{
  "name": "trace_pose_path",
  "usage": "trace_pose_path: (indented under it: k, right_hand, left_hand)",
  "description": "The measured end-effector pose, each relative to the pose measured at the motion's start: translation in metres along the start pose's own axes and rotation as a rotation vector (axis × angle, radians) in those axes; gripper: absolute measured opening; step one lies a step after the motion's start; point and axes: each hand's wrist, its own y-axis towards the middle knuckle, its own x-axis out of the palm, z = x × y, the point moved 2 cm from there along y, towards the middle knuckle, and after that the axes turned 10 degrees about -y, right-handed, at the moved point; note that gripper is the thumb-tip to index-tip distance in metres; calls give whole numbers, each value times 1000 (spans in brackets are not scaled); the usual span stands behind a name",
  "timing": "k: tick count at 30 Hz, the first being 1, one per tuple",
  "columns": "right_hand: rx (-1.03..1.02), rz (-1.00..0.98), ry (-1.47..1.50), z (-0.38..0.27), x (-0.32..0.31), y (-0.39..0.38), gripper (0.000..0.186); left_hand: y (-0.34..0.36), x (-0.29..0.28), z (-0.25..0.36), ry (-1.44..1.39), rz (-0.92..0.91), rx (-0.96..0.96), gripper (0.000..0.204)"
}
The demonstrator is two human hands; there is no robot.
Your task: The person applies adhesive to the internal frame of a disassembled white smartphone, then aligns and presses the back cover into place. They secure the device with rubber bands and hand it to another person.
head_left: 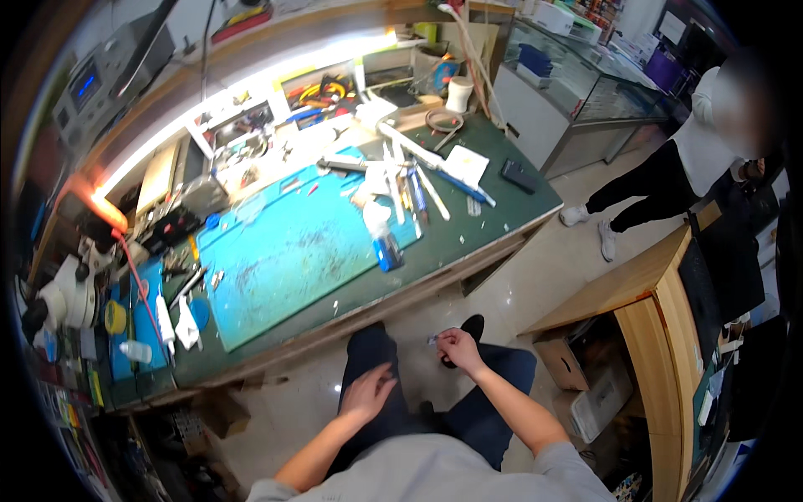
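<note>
My right hand (460, 350) is above my right knee, in front of the bench edge. Its fingertips are pinched on a small pale, shiny piece (432, 340), too small to name. Over my left thigh lies my left hand (368, 393), fingers stretched loosely, holding nothing. Both hands are below and apart from the green-topped workbench (276, 356). On the bench a blue work mat (288, 251) is spread, scuffed with dark marks. A clear bottle with a blue end (385, 248) stands or lies at the mat's right edge; I cannot tell which.
Pens and tools (410, 188) crowd the mat's right, near a black device (519, 176). White tubes (165, 322) and a small bottle (135, 351) lie at left. A wooden desk (606, 289) is at my right. Another person (669, 171) stands beyond, near a glass display case (585, 92).
</note>
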Motion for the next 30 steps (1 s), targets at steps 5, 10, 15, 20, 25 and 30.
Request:
trace_pose_path:
  k: [5,10,15,20,25,30]
  right_hand:
    - [-260,293,-404,10,-17,168,28]
    - [-360,591,-626,57,-12,282,36]
    - [-301,302,-1065,147,7,229,51]
    - [475,-584,1178,-16,74,3,42]
    - [3,-228,1011,-124,25,-130,40]
    - [-1255,237,-420,-154,34,-168,46]
  left_hand:
    - [-19,-16,-51,-41,11,-106,31]
    - [-5,-15,-63,-138,7,-128,28]
    - [36,5,-33,-69,-107,63,33]
    - [55,32,35,81,-57,674,43]
    - [88,63,-61,75,48,514,44]
    - [27,78,12,-1429,-189,-387,34]
